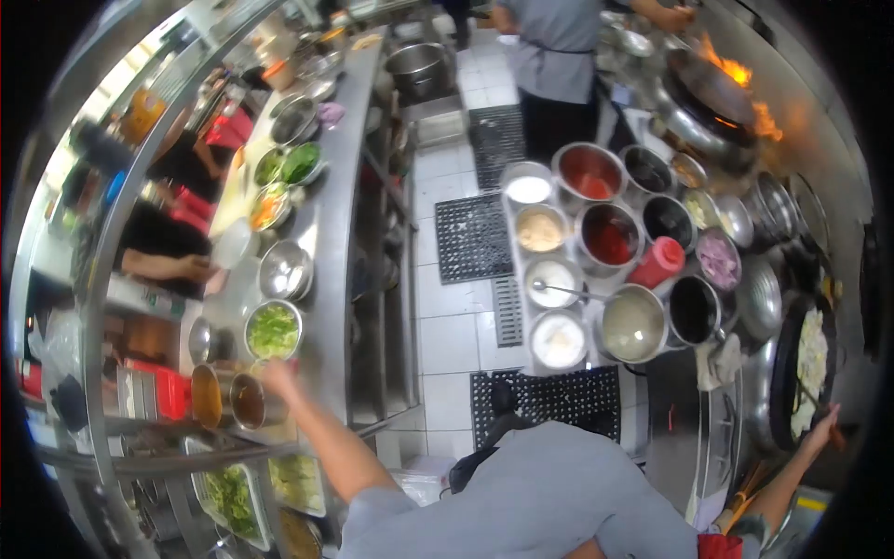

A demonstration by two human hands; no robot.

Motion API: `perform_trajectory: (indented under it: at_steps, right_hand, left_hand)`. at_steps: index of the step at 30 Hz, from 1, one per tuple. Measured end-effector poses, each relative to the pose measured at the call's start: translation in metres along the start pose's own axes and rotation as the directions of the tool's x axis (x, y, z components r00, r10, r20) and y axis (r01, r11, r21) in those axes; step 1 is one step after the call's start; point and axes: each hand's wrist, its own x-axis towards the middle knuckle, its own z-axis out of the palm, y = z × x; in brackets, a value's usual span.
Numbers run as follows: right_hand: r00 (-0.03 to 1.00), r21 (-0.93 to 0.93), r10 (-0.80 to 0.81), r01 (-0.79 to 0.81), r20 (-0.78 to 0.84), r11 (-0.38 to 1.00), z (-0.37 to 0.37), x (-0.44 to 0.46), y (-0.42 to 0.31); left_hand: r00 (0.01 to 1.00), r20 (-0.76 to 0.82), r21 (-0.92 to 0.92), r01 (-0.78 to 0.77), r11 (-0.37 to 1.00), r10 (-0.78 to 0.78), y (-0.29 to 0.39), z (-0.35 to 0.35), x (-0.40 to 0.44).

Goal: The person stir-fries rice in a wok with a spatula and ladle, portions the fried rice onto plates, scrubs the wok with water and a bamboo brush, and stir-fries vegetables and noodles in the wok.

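Right hand (823, 430) closed round the handle of a cooking utensil (808, 393), its shaft angled into the black pan (787, 387) at my far right; head of the tool hidden in the food, so can't say spatula or ladle. Left hand (277, 375) stretched out to the opposite counter, at the near rim of the steel bowl (299, 341) of chopped lettuce (274, 326); fingers too blurred, can't tell if they grip or only touch. Doing this well, I'd judge: hold the tool low and flat, work under the food from the edge, glance back at the pan since my arms are spread wide. The food (809, 363) lies inside the pan in a long strip, pale cream with green flecks, uneven and lumpy, looks soft and likely to break if scraped hard
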Motion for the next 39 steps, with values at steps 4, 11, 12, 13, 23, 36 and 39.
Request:
perform_trajectory:
  at_steps: [4,11,12,13,23,36,39]
  right_hand:
    - [0.959,-0.064,-0.162,0.151,-0.234,0.987,0.029,-0.020,-0.150]
    - [0.913,-0.276,-0.360,0.302,-0.191,0.913,0.093,-0.030,-0.174]
    - [0.870,-0.101,-0.493,0.491,0.009,0.865,0.090,-0.009,-0.168]
    - [0.902,-0.096,-0.431,0.427,-0.021,0.899,0.076,0.001,-0.171]
    - [0.986,0.448,-0.164,0.160,-0.030,0.880,0.011,0.037,-0.178]
    - [0.985,0.523,0.145,-0.073,-0.098,0.849,-0.012,0.075,-0.202]
    - [0.980,0.450,0.199,-0.172,-0.014,0.876,-0.005,0.048,-0.212]
  left_hand:
    - [0.963,0.231,0.150,-0.179,0.972,0.141,0.023,0.004,-0.103]
    - [0.288,0.956,-0.054,0.007,0.999,0.049,0.038,0.104,-0.496]
    - [0.199,0.980,-0.010,0.044,0.999,0.001,0.038,0.112,-0.551]
    - [0.069,0.997,0.038,0.063,0.997,-0.043,0.025,0.131,-0.590]
    - [-0.247,0.892,0.358,-0.128,0.925,-0.379,-0.202,0.309,-0.896]
    - [-0.958,0.107,-0.906,0.016,0.423,0.266,-0.088,0.091,-0.971]
    - [-0.906,0.116,-0.890,0.087,0.449,0.407,-0.051,0.068,-0.971]
